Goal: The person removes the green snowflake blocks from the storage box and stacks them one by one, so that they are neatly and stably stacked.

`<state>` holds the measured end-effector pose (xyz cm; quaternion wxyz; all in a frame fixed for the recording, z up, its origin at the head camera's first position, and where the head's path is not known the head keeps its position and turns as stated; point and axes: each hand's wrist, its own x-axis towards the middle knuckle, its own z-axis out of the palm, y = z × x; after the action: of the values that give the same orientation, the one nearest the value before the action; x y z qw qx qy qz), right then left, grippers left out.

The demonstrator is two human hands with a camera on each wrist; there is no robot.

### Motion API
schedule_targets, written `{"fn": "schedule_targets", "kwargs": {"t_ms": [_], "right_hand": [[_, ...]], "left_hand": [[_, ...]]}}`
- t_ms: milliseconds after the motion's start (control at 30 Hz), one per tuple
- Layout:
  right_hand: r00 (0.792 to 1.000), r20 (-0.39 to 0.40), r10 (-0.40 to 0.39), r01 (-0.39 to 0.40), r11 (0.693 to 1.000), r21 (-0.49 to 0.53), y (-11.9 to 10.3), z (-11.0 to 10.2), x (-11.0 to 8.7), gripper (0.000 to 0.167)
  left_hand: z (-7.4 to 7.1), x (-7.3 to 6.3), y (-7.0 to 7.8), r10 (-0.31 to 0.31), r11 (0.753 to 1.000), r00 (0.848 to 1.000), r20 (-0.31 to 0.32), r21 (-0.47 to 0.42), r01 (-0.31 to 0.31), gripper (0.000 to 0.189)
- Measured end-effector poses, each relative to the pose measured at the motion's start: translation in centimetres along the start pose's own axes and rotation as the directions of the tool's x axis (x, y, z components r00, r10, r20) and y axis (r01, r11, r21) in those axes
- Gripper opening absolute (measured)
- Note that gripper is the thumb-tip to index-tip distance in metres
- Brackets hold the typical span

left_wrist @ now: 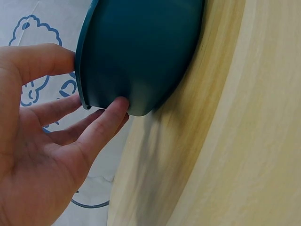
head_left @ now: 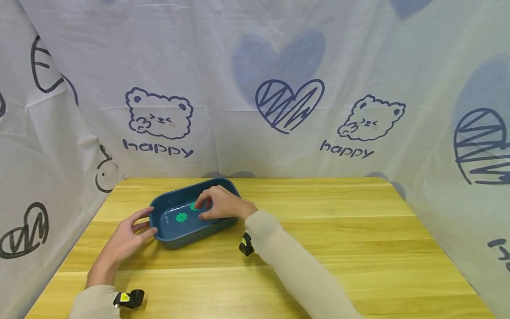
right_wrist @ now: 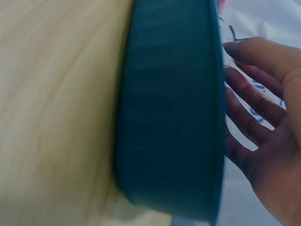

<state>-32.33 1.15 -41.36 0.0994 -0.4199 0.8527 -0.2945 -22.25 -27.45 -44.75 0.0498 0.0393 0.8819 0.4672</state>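
Observation:
A dark blue plastic tub [head_left: 187,237] sits slanted on the wooden table. My left hand [head_left: 128,235] grips its left end, thumb and fingers spread around the rim; the left wrist view shows a fingertip against the outer wall [left_wrist: 146,56]. One green flower-shaped disc [head_left: 181,217] lies on the tub floor. A second green disc [head_left: 193,206] is partly hidden at the fingertips of my right hand [head_left: 223,204]; whether they touch cannot be told. That hand reaches over the near rim with thumb and fingers bent and apart. In the right wrist view, the tub's wall [right_wrist: 171,108] hides its fingertips.
The wooden table [head_left: 338,235] extends to the right and in front of the tub. A pale printed cloth [head_left: 223,133] hangs behind the table and along both sides. Each forearm wears a small black device near the cuff.

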Motion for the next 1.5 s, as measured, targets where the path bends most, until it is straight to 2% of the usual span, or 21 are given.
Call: {"fn": "schedule_targets", "kwargs": {"t_ms": [500, 833, 1167, 1500], "right_hand": [[0.992, 0.000, 0.125, -0.125, 0.992, 0.022, -0.9, 4.3, 3.8, 0.022], [0.984, 0.017, 0.177, -0.175, 0.981, -0.082, -1.4, 4.9, 5.2, 0.023], [0.990, 0.039, 0.138, -0.125, 0.966, -0.228, -0.7, 5.5, 6.0, 0.028], [0.985, 0.106, 0.139, -0.121, 0.979, -0.162, -0.8, 5.6, 6.2, 0.029]], "left_hand": [[-0.4, 0.0, -0.1, -0.009, 1.000, 1.000, 0.008, 0.019, 0.009, 0.073], [-0.2, -0.1, 0.1, 0.009, 1.000, 1.000, 0.011, 0.004, -0.009, 0.072], [-0.2, 0.1, 0.2, 0.008, 1.000, 1.000, 0.010, 0.004, -0.008, 0.072], [-0.3, -0.2, 0.3, -0.007, 1.000, 1.000, 0.008, 0.004, 0.007, 0.072]]}}
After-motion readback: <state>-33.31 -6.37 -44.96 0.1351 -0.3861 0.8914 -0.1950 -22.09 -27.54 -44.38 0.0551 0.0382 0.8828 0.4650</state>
